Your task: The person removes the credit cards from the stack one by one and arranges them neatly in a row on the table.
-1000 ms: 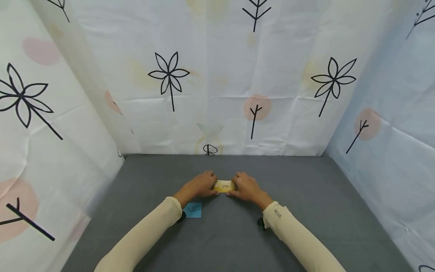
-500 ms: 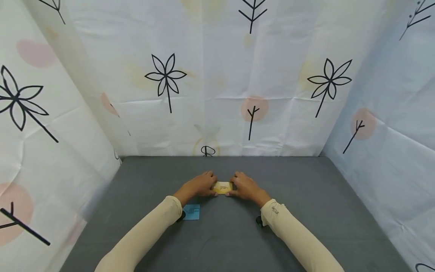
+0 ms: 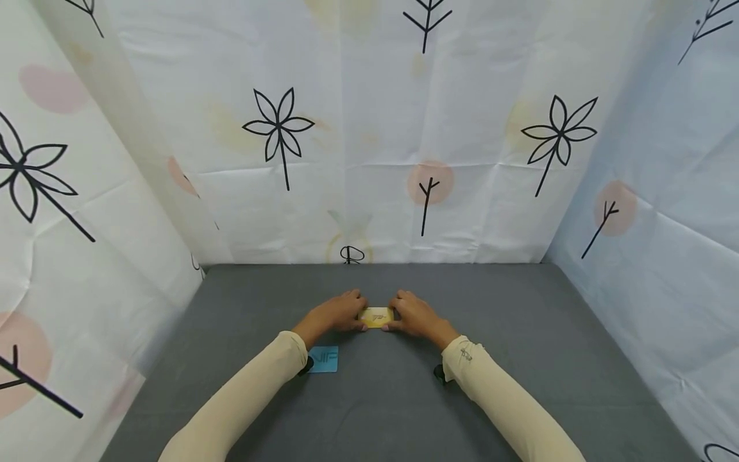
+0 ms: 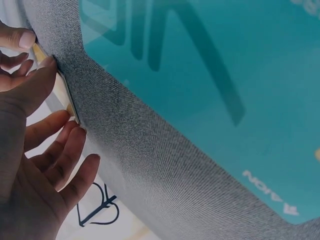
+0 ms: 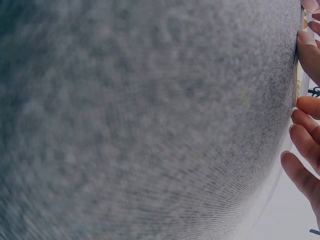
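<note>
In the head view, a yellow card (image 3: 376, 317) lies flat on or very near the grey table, between my two hands. My left hand (image 3: 339, 312) grips its left end between thumb and fingers. At the opposite end my right hand (image 3: 420, 317) holds it the same way. The left wrist view catches the card (image 4: 61, 92) nearly edge-on, its thin edge along the cloth, with the thumb on the near side and the index finger at its end. Only a sliver of the card (image 5: 299, 82) appears in the right wrist view.
A blue card (image 3: 325, 359) with dark lettering lies beside my left wrist, partly covered by the sleeve. The grey table (image 3: 369, 417) ends at a white patterned cloth backdrop (image 3: 369, 141), which also hangs on both sides.
The head view has shifted slightly. Both hands keep their hold on the yellow card, and nothing else has visibly moved on the table.
</note>
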Motion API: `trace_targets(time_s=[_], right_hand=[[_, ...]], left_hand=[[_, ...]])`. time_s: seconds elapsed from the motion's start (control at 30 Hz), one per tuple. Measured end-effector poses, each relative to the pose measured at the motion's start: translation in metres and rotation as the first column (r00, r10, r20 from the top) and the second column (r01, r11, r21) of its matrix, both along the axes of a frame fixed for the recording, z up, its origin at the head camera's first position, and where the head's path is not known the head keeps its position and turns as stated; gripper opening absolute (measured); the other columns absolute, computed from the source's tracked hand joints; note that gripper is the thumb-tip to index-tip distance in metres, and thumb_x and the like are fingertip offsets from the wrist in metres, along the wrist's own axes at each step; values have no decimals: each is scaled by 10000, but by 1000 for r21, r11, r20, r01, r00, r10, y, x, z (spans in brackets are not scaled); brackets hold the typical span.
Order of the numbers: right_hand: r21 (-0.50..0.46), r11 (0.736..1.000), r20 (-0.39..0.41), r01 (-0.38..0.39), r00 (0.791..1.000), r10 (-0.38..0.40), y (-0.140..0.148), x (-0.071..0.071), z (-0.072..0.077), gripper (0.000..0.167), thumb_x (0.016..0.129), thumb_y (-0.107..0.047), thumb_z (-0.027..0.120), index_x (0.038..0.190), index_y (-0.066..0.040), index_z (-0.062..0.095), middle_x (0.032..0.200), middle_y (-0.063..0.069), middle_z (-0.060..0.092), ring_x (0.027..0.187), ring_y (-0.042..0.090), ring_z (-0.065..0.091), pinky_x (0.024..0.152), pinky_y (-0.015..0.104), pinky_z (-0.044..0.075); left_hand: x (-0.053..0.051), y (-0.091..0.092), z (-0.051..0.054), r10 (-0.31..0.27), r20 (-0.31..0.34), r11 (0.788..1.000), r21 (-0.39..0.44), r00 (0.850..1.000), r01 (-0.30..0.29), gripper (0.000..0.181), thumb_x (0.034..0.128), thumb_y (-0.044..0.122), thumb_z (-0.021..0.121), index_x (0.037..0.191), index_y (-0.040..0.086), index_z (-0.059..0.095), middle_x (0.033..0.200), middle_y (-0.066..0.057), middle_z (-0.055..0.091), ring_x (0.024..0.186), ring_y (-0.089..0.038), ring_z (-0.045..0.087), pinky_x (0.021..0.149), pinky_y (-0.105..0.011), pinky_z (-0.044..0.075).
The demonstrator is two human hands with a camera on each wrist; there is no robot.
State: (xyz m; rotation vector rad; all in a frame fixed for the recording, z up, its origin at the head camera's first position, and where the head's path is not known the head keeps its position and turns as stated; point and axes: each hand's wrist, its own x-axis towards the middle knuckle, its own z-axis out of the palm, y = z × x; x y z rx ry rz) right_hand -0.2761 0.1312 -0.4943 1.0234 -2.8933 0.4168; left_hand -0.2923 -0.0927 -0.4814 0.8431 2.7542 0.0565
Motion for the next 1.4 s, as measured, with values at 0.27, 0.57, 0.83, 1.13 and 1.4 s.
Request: trace_targets(time_s=[0.27, 0.57, 0.83, 1.13, 1.4], right_hand=[[-5, 1000, 23, -7, 1000, 7, 0, -1, 1, 460, 880, -397, 770, 1160, -39, 693, 948, 38, 541, 774, 122, 420, 681, 290, 379], [-11, 1000, 73, 14, 997, -13, 0, -1, 5, 449, 875, -381, 781, 1156, -45, 684, 942, 27, 526, 779, 122, 424, 670, 291, 382], [13, 1000, 82, 17, 996, -18, -2, -3, 4, 484, 879, -415, 772, 1194, -58, 688, 954, 26, 524, 763, 111, 427, 668, 285, 389], [-5, 1000, 106, -1, 994, 2, -2, -3, 5, 516, 857, -403, 792, 1227, -59, 683, 994, 40, 542, 776, 110, 441, 661, 276, 392], [-16, 999, 87, -33, 996, 35, -3, -3, 6, 476, 881, -364, 774, 1220, -42, 683, 972, 54, 542, 765, 119, 431, 653, 270, 380]], left_hand=[[0, 0, 0, -6, -5, 1000, 19, 1000, 6, 447, 941, 401, 707, 1255, 99, 607, 1140, -63, 525, 977, -178, 524, 854, -383, 475], [-1, 2, -2, -4, -15, 999, 36, 1000, 5, 424, 933, 388, 721, 1195, 79, 594, 1094, -59, 519, 971, -188, 511, 859, -388, 472], [-2, 1, -1, -14, -34, 1000, 11, 999, 14, 460, 939, 406, 708, 1249, 80, 611, 1132, -75, 545, 1005, -198, 521, 864, -388, 477], [0, 3, -4, -36, -55, 999, -13, 998, 35, 452, 937, 439, 701, 1243, 111, 641, 1137, -61, 546, 976, -177, 510, 820, -361, 470], [2, 2, -3, -28, -54, 999, -17, 998, 28, 457, 952, 442, 678, 1262, 110, 627, 1151, -57, 540, 967, -163, 494, 830, -353, 464]])
